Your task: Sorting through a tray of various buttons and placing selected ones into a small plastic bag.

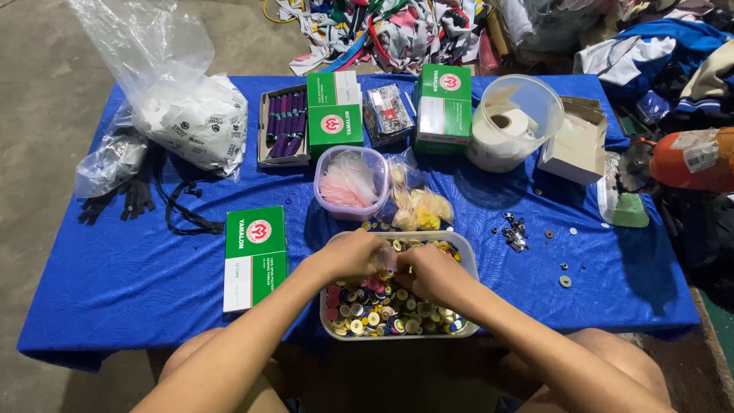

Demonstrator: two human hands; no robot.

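Note:
A clear rectangular tub (468,264) full of mixed coloured buttons (375,310) sits at the near edge of a blue-covered table (138,275). My left hand (348,256) and my right hand (430,274) meet over the tub's middle, fingers curled together around something small and pale. What lies between the fingertips is too small to identify. Just behind the tub stands a clear container of pink pieces (350,183), beside a plastic bag of yellow pieces (422,206).
Green-and-white boxes (254,256) (334,111) (443,103), an open box of purple spools (284,126), plastic bags (183,107), black straps (134,199), a bucket with a paper roll (512,122), an open cardboard box (577,141), small metal parts (516,229). Fabric scraps (382,30) lie beyond.

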